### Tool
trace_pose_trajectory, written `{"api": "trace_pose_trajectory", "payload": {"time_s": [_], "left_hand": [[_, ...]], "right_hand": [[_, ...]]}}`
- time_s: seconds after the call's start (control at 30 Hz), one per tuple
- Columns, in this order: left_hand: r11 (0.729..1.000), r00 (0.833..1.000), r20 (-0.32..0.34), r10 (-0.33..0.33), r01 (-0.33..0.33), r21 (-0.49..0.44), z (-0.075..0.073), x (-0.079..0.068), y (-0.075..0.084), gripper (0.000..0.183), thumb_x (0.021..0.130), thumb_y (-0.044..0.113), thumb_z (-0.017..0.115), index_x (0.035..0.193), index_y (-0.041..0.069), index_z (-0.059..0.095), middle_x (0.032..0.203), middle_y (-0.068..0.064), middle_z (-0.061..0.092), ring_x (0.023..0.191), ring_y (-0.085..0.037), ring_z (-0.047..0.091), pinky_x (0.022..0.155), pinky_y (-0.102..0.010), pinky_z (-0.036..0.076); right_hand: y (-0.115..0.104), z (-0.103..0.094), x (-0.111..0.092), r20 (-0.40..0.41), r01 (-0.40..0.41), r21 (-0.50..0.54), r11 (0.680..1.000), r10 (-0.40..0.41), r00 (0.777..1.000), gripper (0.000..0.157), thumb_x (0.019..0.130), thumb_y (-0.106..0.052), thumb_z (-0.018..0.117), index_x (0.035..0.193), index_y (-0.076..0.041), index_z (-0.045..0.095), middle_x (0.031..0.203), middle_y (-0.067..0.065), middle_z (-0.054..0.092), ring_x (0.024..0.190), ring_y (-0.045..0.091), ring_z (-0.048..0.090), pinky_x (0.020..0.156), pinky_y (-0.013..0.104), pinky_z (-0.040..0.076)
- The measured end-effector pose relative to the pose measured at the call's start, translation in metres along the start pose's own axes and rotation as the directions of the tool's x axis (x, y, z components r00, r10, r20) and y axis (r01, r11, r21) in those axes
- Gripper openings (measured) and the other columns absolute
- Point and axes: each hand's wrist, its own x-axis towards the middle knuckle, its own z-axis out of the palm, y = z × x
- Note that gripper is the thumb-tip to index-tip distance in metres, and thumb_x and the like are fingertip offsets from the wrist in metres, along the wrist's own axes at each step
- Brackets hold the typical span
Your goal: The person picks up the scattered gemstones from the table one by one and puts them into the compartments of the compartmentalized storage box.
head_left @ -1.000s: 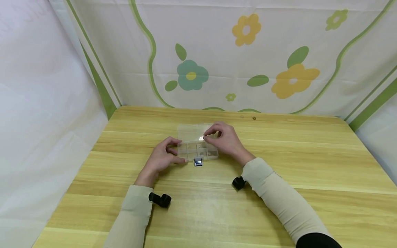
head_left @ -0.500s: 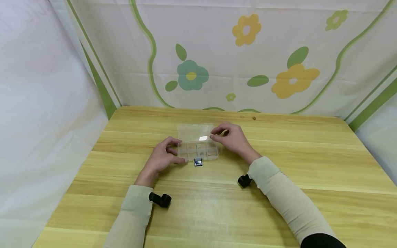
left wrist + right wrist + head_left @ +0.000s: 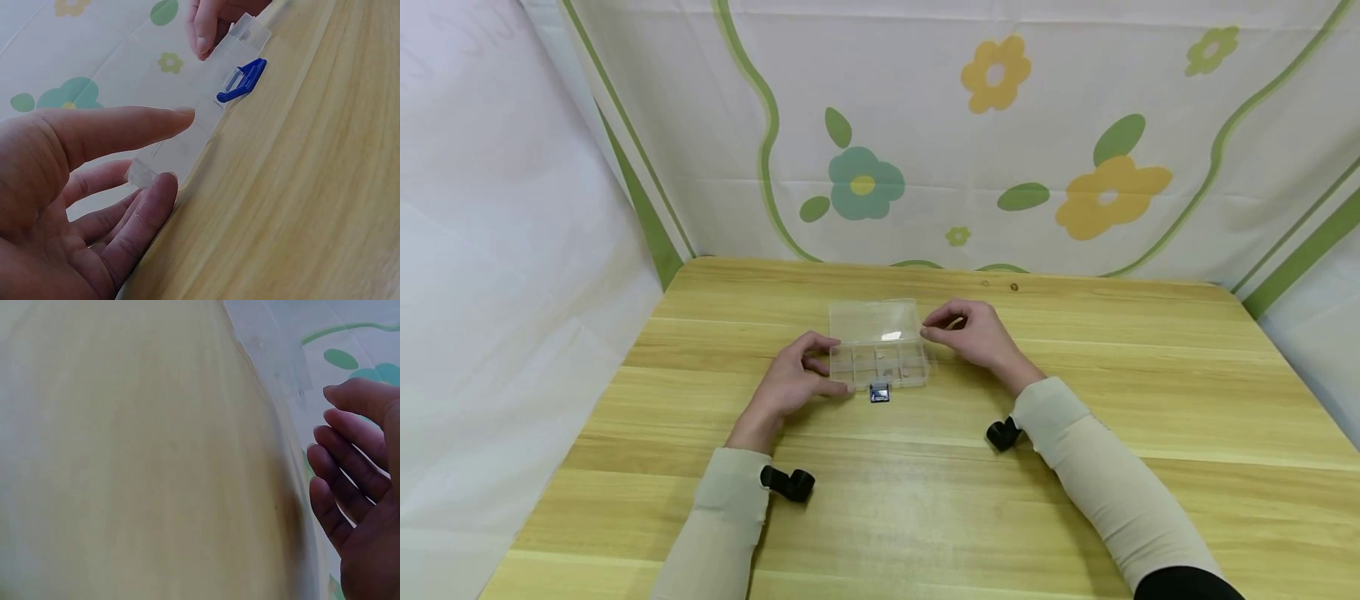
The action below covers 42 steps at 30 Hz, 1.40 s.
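In the head view, the left hand (image 3: 786,379) holds the left end of the clear compartment box (image 3: 853,367) on the table (image 3: 895,500); its lid (image 3: 865,319) is open. The right hand (image 3: 973,333) curves loosely beside it. If the left grip loosens, a push may slide the box. The left wrist view alone shows clearly the blue latch (image 3: 254,76). The right wrist view is blurred, but the right hand seems to hold nothing.

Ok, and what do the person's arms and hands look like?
The left sleeve and right sleeve are light beige with pale grey-green cuffs; a small black device sits at each cuff. Black material shows farther up the right sleeve. The left hand and right hand wear no visible gloves or rings.
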Motion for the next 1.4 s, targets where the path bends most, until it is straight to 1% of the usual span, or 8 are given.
{"api": "trace_pose_trajectory", "payload": {"time_s": [0.27, 0.5, 0.7, 0.9, 1.1, 1.27, 1.4], "left_hand": [[1.000, 1.000, -0.002, -0.001, 0.001, 0.003, 0.000, 0.001, 0.001, 0.069, 0.076, 0.007, 0.096, 0.138, 0.015, 0.068, 0.129, -0.013, 0.066, 0.109, -0.028, 0.058, 0.087, -0.034, 0.045], [1.000, 1.000, -0.007, -0.002, 0.002, 0.008, -0.001, 0.000, 0.001, 0.068, 0.076, 0.007, 0.096, 0.138, 0.015, 0.068, 0.126, -0.013, 0.066, 0.108, -0.028, 0.058, 0.087, -0.034, 0.045], [1.000, 1.000, -0.006, 0.001, -0.001, 0.010, -0.002, -0.001, 0.001, 0.068, 0.076, 0.008, 0.096, 0.139, 0.015, 0.068, 0.125, -0.014, 0.067, 0.108, -0.028, 0.059, 0.088, -0.034, 0.044], [1.000, 1.000, -0.003, -0.002, 0.002, 0.004, -0.001, 0.000, 0.000, 0.069, 0.076, 0.007, 0.096, 0.138, 0.015, 0.068, 0.124, -0.014, 0.068, 0.107, -0.028, 0.061, 0.088, -0.034, 0.045], [1.000, 1.000, 0.000, -0.006, 0.006, -0.005, 0.000, -0.001, 0.000, 0.069, 0.075, 0.005, 0.095, 0.138, 0.014, 0.068, 0.123, -0.015, 0.068, 0.107, -0.028, 0.062, 0.088, -0.033, 0.046], [1.000, 1.000, 0.000, -0.006, 0.006, -0.006, 0.001, -0.002, 0.001, 0.069, 0.075, 0.005, 0.095, 0.138, 0.014, 0.068, 0.123, -0.014, 0.067, 0.106, -0.027, 0.060, 0.087, -0.033, 0.045], [1.000, 1.000, 0.000, -0.010, 0.010, -0.002, 0.001, -0.002, 0.001, 0.069, 0.075, 0.005, 0.095, 0.138, 0.014, 0.068, 0.123, -0.014, 0.067, 0.106, -0.027, 0.060, 0.087, -0.034, 0.045]], "right_hand": [[0.009, -0.009, 0.001, -0.007, -0.007, -0.005, 1.000, 0.007, 1.000, 0.018, 0.095, -0.031, 0.084, 0.107, -0.019, 0.083, 0.111, 0.003, 0.078, 0.101, 0.022, 0.070, 0.087, 0.036, 0.056], [0.015, -0.015, 0.002, -0.008, -0.018, -0.007, 1.000, 0.018, 1.000, 0.016, 0.095, -0.030, 0.083, 0.107, -0.019, 0.082, 0.112, 0.003, 0.078, 0.100, 0.023, 0.070, 0.086, 0.039, 0.056], [0.017, -0.018, 0.003, -0.011, -0.032, -0.013, 0.999, 0.032, 0.999, 0.017, 0.095, -0.031, 0.084, 0.107, -0.019, 0.082, 0.111, 0.004, 0.078, 0.099, 0.023, 0.069, 0.084, 0.036, 0.056], [0.022, -0.023, 0.005, -0.042, -0.046, -0.011, 0.999, 0.046, 0.998, 0.018, 0.095, -0.030, 0.084, 0.108, -0.018, 0.082, 0.111, 0.005, 0.078, 0.100, 0.022, 0.069, 0.083, 0.034, 0.056], [0.027, -0.032, 0.007, -0.091, -0.057, -0.031, 0.998, 0.054, 0.994, 0.023, 0.097, -0.030, 0.082, 0.113, -0.014, 0.082, 0.115, 0.007, 0.077, 0.103, 0.024, 0.070, 0.084, 0.033, 0.057], [0.030, -0.041, 0.010, -0.120, -0.051, -0.068, 0.996, 0.042, 0.992, 0.024, 0.097, -0.029, 0.081, 0.115, -0.012, 0.081, 0.117, 0.009, 0.076, 0.107, 0.028, 0.069, 0.088, 0.038, 0.057], [0.035, -0.047, 0.013, -0.137, -0.076, -0.072, 0.995, 0.066, 0.988, 0.027, 0.098, -0.030, 0.081, 0.118, -0.012, 0.081, 0.122, 0.008, 0.074, 0.109, 0.028, 0.068, 0.089, 0.038, 0.056]]}}
